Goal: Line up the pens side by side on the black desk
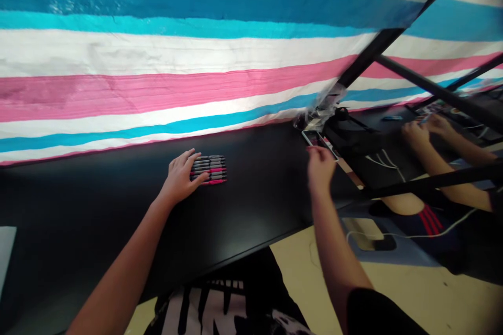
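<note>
On the black table, a row of pens [214, 169] lies side by side, mostly grey and dark with some pink-red ones. My left hand [181, 177] rests over the left ends of this row. Its fingers are spread, the thumb lying across the near pens. Farther right, my right hand [321, 167] is closed at the near edge of a white-framed phone [314, 139], its fingertips pinched against it. A small pink-red bit shows by those fingertips, too blurred to name. The phone lies tilted, partly covered by the hand.
A striped plastic sheet [157, 84] hangs behind the table [251, 209]. Crumpled clear plastic [326, 107] lies beyond the phone. Black metal bars [393, 36] cross the right side, where another person's hands [418, 131] work. White paper [6, 254] shows at the left edge.
</note>
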A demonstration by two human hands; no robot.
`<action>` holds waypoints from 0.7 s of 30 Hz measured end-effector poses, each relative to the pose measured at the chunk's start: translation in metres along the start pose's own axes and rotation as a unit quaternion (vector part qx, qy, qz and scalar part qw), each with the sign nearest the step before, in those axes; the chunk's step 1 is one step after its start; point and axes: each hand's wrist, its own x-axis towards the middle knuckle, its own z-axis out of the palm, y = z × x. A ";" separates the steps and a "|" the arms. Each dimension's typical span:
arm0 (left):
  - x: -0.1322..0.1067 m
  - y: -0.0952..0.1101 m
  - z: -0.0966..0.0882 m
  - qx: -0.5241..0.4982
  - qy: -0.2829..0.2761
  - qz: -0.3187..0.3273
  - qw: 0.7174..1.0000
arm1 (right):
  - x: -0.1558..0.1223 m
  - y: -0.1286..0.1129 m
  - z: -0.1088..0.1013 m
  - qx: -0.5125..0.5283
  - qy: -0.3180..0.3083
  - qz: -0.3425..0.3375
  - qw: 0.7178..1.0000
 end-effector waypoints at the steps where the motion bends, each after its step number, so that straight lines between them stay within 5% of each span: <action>1: 0.001 0.003 0.003 -0.028 0.029 -0.017 0.999 | -0.021 -0.015 0.021 0.053 -0.062 -0.022 0.996; 6: 0.007 0.011 0.010 -0.146 0.164 -0.119 0.968 | -0.101 -0.091 0.114 0.055 -0.235 -0.089 0.966; 11: 0.007 0.007 0.007 -0.179 0.160 -0.138 0.961 | -0.125 -0.127 0.148 0.013 -0.290 -0.144 0.946; 15: 0.004 0.006 0.008 -0.186 0.152 -0.121 0.963 | -0.088 -0.100 0.123 -0.086 -0.212 -0.144 0.963; 21: 0.005 0.005 0.007 -0.201 0.157 -0.113 0.960 | 0.015 0.025 0.015 -0.217 0.014 -0.004 0.976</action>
